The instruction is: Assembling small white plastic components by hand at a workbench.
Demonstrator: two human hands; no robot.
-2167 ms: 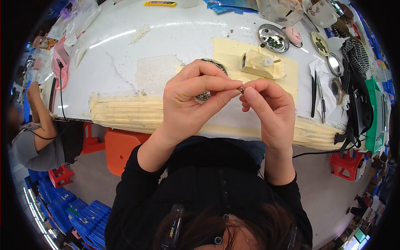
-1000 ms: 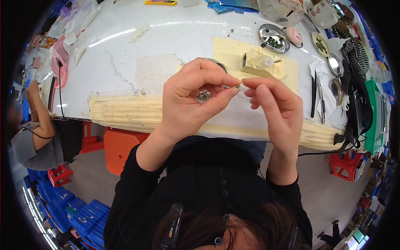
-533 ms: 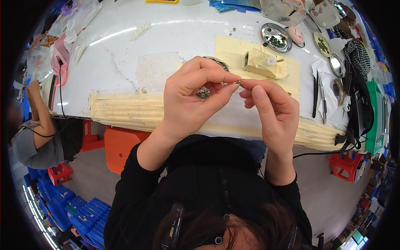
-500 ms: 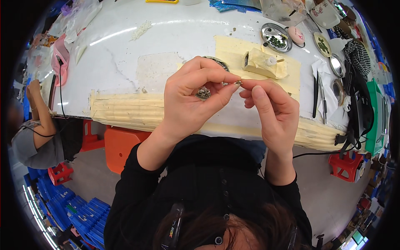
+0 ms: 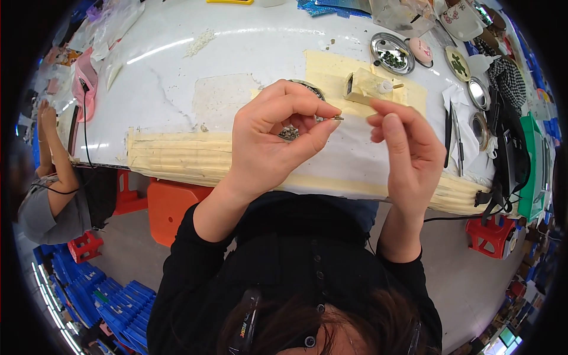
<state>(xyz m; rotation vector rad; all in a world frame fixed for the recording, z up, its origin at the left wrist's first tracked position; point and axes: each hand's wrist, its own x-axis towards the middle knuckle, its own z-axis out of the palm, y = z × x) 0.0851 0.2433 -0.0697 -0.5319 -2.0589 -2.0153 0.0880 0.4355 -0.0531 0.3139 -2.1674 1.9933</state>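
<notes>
Above the table's front half, my left hand (image 5: 266, 139) pinches a tiny metal piece (image 5: 338, 118) between thumb and index finger. The piece is too small for me to tell its kind. My right hand (image 5: 411, 151) hovers to the right of it, thumb and fingers apart, with nothing visible in them. Partly hidden behind my left hand is a round dish (image 5: 316, 89) with small metal parts (image 5: 289, 132) near it. Past my right fingertips stands a tape-covered block (image 5: 362, 87) with a small white-nozzled bottle (image 5: 384, 87) at it.
At the back right are a metal dish (image 5: 402, 66) of dark green bits, a pink oval case (image 5: 420, 51) and a round green-patterned lid (image 5: 457, 64). Tweezers (image 5: 448, 139) lie on white tissue (image 5: 469, 148). A person (image 5: 56, 201) sits far left. An orange stool (image 5: 168, 207) stands below the table edge.
My right hand has drawn away to the right from the metal piece, its fingers parting. My left hand stays in place, still pinching it. The person at left has raised their hands slightly.
</notes>
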